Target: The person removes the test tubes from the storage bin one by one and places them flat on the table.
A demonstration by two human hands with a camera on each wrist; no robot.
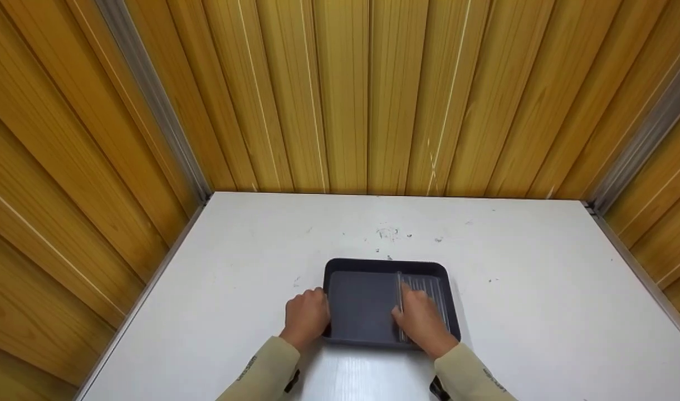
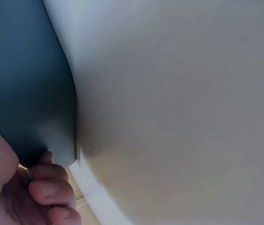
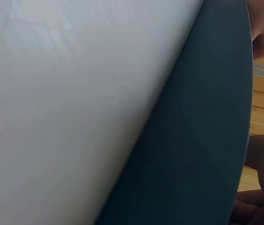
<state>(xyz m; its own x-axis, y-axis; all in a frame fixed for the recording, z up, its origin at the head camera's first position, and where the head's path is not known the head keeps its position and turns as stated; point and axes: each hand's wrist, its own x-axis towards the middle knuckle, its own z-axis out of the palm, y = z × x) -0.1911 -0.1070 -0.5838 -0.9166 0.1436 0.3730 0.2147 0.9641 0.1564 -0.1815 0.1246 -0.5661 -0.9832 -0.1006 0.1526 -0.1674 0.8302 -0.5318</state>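
A dark grey rectangular tray (image 1: 362,306) lies on the white table, with a smooth wide section on its left and a ribbed section (image 1: 437,289) on its right. A narrow upright divider (image 1: 399,284) runs between them. My left hand (image 1: 307,317) grips the tray's left rim near the front corner; in the left wrist view its curled fingers (image 2: 52,187) are at the end of the tray's outer wall (image 2: 29,84). Inside the tray, my right hand (image 1: 423,320) pinches the divider, thumb on its left side. The tray's front wall (image 3: 193,117) hides much of this hand in the right wrist view.
The white tabletop (image 1: 250,250) carries dark scuff marks (image 1: 389,234) behind the tray. Wood-patterned panels (image 1: 340,100) close off the back and both sides, with grey metal posts (image 1: 150,94) at the corners.
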